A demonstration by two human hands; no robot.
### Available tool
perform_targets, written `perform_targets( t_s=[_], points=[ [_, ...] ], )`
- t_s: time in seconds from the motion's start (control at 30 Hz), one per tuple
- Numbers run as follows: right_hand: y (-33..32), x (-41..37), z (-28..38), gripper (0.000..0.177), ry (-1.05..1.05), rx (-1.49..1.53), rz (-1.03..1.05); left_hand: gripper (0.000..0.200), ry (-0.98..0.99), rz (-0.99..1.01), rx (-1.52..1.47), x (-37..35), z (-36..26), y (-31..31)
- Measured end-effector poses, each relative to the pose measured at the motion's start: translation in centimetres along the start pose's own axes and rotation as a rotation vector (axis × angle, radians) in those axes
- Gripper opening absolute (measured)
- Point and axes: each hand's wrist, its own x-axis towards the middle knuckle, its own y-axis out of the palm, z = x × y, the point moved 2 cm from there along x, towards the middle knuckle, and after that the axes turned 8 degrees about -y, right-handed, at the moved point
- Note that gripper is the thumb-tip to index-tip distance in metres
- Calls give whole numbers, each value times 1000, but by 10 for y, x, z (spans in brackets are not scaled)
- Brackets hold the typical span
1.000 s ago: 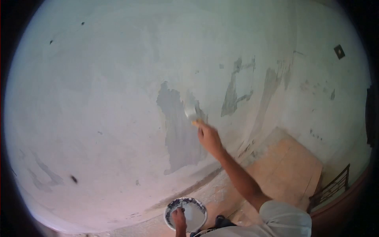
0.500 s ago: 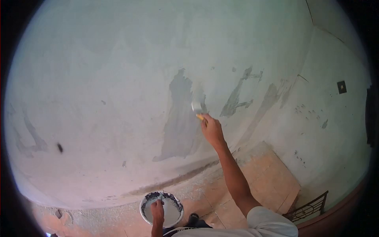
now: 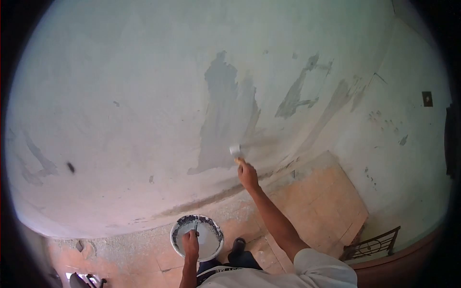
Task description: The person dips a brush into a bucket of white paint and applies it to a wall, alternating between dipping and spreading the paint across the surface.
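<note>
My right hand (image 3: pixel 248 175) is closed round the handle of a flat-bladed scraper (image 3: pixel 235 150), whose pale blade lies against the wall (image 3: pixel 144 86) at the lower right part of a large grey patch (image 3: pixel 220 115). Down at the bottom centre, my left hand (image 3: pixel 190 244) is closed on a thin dark tool (image 3: pixel 196 224) over a white bucket (image 3: pixel 220 247). Dark residue rings the bucket's inside, and pale grey material sits in it.
More grey patches (image 3: pixel 294 98) mark the wall to the right. Orange floor tiles (image 3: pixel 312 206) run below it, dusty along the wall's foot. A dark metal rack (image 3: pixel 372 246) stands at the lower right. A wall socket (image 3: pixel 427 99) is at the far right.
My right hand and the scraper have moved down the wall and slightly left. The view has tilted lower, showing more floor and my foot. My left hand stays at the bucket.
</note>
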Motion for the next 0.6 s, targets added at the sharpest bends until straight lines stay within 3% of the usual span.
perform_targets(
  t_s=[0.03,0.13,0.27,0.37,0.43,0.47,0.53,0.6],
  points=[
    [18,-19,-16,32,107,-26,160,41,-6,-6,15,0,2,0],
    [40,-25,-45,25,83,32,249,42,-58,15,-19,14,4,12],
    [-25,84,-27,20,22,40,-75,44,-148,5,36,38,16,28],
    [-111,140,28,24,138,97,-192,41,-88,1,31,56,26,30],
    [-125,154,45,31,-49,168,-395,40,-110,11,49,68,39,28],
    [-112,154,42,31,-31,177,-381,40,-110,21,50,65,31,27],
    [-71,148,37,39,-246,127,-553,44,-216,19,94,62,29,23],
    [7,106,21,45,-145,155,-427,44,-143,61,73,64,35,15]
  ],
)
